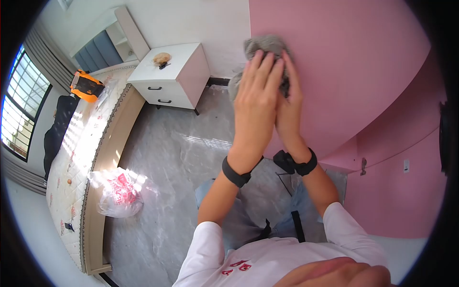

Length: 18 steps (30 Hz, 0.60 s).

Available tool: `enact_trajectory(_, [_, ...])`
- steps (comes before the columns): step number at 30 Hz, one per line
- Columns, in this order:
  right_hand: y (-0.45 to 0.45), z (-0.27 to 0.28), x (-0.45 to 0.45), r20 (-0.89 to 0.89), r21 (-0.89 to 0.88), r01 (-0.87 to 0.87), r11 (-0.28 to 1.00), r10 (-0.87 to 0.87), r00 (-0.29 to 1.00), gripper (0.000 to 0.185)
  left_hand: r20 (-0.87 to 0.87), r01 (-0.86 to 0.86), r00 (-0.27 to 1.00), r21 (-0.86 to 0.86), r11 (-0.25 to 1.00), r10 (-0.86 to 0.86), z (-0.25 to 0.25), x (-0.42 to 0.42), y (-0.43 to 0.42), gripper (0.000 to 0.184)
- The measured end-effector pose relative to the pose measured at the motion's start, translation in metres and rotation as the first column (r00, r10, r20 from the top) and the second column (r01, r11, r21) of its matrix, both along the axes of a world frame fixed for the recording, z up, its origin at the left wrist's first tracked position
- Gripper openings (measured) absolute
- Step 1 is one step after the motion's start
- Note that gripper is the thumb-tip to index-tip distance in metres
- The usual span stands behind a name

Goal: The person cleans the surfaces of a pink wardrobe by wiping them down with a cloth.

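Note:
A crumpled grey cloth [267, 44] is bunched near the left edge of a pink panel [334, 62]. My left hand [257, 98] lies over the cloth, its fingers pressed together on it. Close beside it, my right hand [289, 107] grips the cloth from the other side, with part of its fingers hidden behind my left hand. Cloth sticks out above the fingertips and to the left of my left hand. Black straps circle both wrists.
A white nightstand [158, 71] with a small tan item on top stands beside the bed [76, 186]. An orange and black bag [87, 86] rests on the mattress. On the grey floor [167, 167], a plastic bag [120, 193] sits against the bed frame. An open pink cabinet [389, 196] is at right.

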State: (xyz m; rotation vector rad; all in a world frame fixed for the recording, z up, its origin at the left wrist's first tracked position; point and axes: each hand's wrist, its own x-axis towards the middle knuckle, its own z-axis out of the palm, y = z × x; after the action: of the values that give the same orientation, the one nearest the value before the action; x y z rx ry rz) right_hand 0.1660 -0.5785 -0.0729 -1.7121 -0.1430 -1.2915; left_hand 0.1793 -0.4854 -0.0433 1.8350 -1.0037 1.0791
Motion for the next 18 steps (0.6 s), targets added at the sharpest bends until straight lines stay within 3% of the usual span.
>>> enact_trajectory(2, [0.012, 0.0, 0.001, -0.126, 0.178, -0.215, 0.96, 0.239, 0.963, 0.058, -0.061, -0.133, 0.989, -0.018, 0.991, 0.132, -0.006, -0.002, 0.007, 0.045])
enact_trajectory(3, [0.016, -0.002, 0.0, -0.127, 0.186, -0.212, 0.959, 0.238, 0.963, 0.058, -0.063, -0.132, 0.989, -0.009, 0.991, 0.131, -0.008, -0.004, 0.011, 0.045])
enact_trajectory(5, [0.02, -0.006, -0.003, -0.225, 0.476, -0.423, 0.771, 0.571, 0.789, 0.057, -0.139, -0.264, 0.951, 0.108, 0.959, 0.277, -0.011, -0.012, 0.019, 0.043])
enact_trajectory(7, [0.02, -0.011, -0.011, -0.196, 0.503, -0.435, 0.747, 0.589, 0.784, 0.054, -0.121, -0.221, 0.963, 0.149, 0.964, 0.239, -0.004, -0.021, 0.02, 0.042])
enact_trajectory(9, [0.013, -0.003, -0.025, -0.22, 0.598, -0.497, 0.629, 0.725, 0.653, 0.051, -0.103, -0.132, 0.984, 0.117, 0.984, 0.144, 0.005, -0.03, 0.013, 0.043])
enact_trajectory(10, [0.009, 0.005, -0.034, -0.213, 0.597, -0.48, 0.642, 0.704, 0.677, 0.051, -0.116, -0.07, 0.99, 0.077, 0.995, 0.078, 0.009, -0.033, 0.007, 0.046])
enact_trajectory(12, [0.002, 0.027, -0.053, -0.051, 0.734, -0.446, 0.512, 0.696, 0.716, 0.048, -0.118, 0.031, 0.993, 0.049, 0.998, -0.025, 0.022, -0.044, -0.002, 0.047])
enact_trajectory(13, [-0.008, 0.028, -0.056, -0.044, 0.733, -0.435, 0.524, 0.674, 0.738, 0.048, -0.127, 0.099, 0.987, 0.015, 0.995, -0.096, 0.026, -0.046, -0.007, 0.049])
enact_trajectory(15, [-0.033, 0.028, -0.063, 0.265, 0.802, -0.49, 0.342, 0.531, 0.805, 0.046, -0.092, 0.136, 0.987, 0.055, 0.989, -0.131, 0.023, -0.047, -0.02, 0.054])
enact_trajectory(18, [-0.059, 0.039, -0.087, 0.291, 0.81, -0.438, 0.39, 0.38, 0.878, 0.045, -0.104, 0.188, 0.978, 0.062, 0.98, -0.181, 0.015, -0.054, -0.044, 0.062])
